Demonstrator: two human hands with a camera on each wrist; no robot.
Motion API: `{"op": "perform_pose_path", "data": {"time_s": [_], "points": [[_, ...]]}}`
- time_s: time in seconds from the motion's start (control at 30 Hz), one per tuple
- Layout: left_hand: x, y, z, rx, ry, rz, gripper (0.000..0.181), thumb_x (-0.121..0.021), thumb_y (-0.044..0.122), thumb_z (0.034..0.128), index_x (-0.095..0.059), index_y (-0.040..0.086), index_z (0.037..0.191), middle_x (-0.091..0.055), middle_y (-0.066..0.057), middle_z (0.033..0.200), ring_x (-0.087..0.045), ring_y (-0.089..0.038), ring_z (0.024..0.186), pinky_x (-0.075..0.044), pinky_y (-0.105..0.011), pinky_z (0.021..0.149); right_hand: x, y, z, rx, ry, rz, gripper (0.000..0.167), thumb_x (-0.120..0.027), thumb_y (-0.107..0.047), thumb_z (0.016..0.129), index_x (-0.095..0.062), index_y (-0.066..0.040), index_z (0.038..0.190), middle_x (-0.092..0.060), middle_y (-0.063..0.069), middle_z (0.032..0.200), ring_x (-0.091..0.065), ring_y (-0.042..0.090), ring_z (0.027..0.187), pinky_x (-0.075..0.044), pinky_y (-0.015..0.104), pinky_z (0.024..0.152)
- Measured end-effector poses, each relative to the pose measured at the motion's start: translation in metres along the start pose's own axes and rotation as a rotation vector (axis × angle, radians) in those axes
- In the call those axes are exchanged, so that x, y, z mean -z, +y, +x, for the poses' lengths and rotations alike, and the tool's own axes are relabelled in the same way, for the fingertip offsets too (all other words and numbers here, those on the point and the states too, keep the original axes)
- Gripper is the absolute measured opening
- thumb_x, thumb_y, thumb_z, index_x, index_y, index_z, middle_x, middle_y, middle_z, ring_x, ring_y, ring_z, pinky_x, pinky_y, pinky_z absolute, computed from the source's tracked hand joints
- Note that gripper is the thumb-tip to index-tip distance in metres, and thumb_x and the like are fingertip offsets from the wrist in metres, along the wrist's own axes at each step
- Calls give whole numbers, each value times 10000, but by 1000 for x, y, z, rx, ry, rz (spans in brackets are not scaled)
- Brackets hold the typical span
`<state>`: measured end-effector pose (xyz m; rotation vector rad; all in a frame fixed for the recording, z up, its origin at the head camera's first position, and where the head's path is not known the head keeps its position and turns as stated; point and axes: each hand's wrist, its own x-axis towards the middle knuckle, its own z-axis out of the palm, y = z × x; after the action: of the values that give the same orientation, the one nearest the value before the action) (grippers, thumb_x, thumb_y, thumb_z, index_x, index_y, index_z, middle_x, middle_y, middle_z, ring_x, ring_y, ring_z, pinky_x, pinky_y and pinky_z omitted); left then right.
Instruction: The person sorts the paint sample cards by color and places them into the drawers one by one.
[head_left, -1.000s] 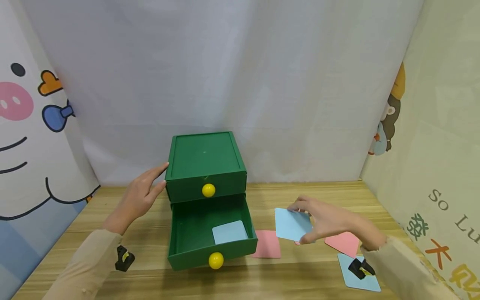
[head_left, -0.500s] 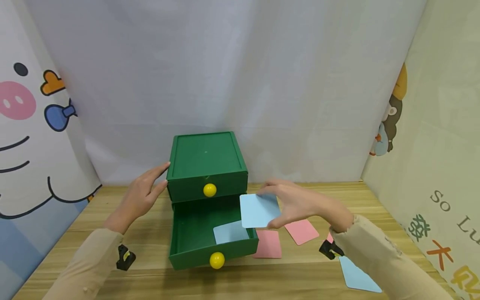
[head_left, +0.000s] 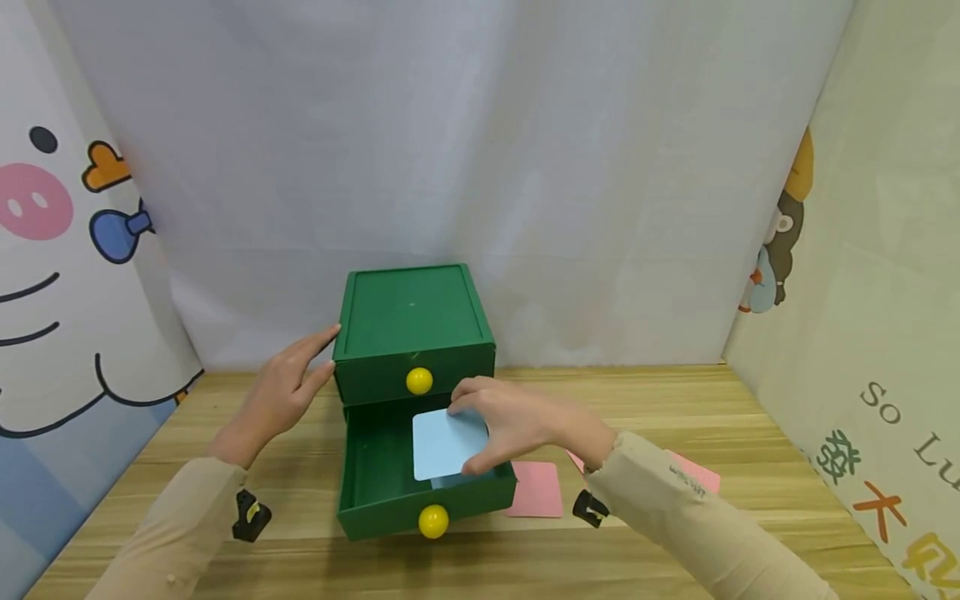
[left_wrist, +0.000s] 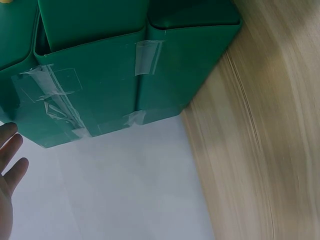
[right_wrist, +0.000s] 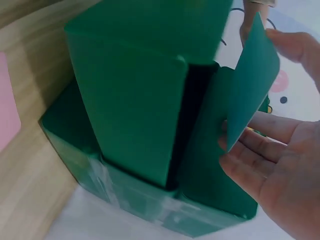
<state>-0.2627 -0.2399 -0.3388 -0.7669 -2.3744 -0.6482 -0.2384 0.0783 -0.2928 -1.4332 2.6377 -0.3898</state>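
My right hand [head_left: 517,421] pinches a light blue square card [head_left: 442,446] by its edges, above the pulled-out drawer [head_left: 480,494]. Below it, mostly covered, another blue card [head_left: 448,481] lies in that drawer. In the right wrist view the held card [right_wrist: 252,80] stands between thumb and fingers. Fairly straight fingers of my left hand [head_left: 281,396] rest at the left side of the green drawer cabinet [head_left: 412,308]. The cabinet's upper drawer, with a yellow knob [head_left: 419,381], is closed.
A pink card [head_left: 536,490] lies on the wooden table [head_left: 300,550] beside the drawer. Another pink card [head_left: 697,471] shows partly behind the right sleeve [head_left: 667,492]. A yellow knob [head_left: 433,522] sticks out from the open drawer's front. Behind the cabinet hangs a pale curtain [head_left: 585,208].
My right hand has carried the blue card leftward from over the table to above the open drawer. The left hand stays at the cabinet's side.
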Motion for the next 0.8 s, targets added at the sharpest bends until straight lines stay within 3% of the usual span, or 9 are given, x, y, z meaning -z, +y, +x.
{"op": "perform_pose_path", "data": {"time_s": [0.37,0.8], "points": [[0,-1,0,0,2,-7,467,-477,159,951,-369,13,1381,-446,-233,1319,-434,-394,1184,-373,-546,938,-31,7,21,-31,-6,47,562,-712,-348,734,-588,-52,1196,-496,48,1254,-464,170,1090,-424,240,933],[-1,-1,1,1,6,-5,458,-475,157,951,-381,7,1373,-456,-233,1310,-440,-393,1178,-378,-545,935,-48,8,36,-2,-38,33,611,-737,-353,734,-560,-60,1240,-505,41,1261,-479,145,1107,-399,206,954]]}}
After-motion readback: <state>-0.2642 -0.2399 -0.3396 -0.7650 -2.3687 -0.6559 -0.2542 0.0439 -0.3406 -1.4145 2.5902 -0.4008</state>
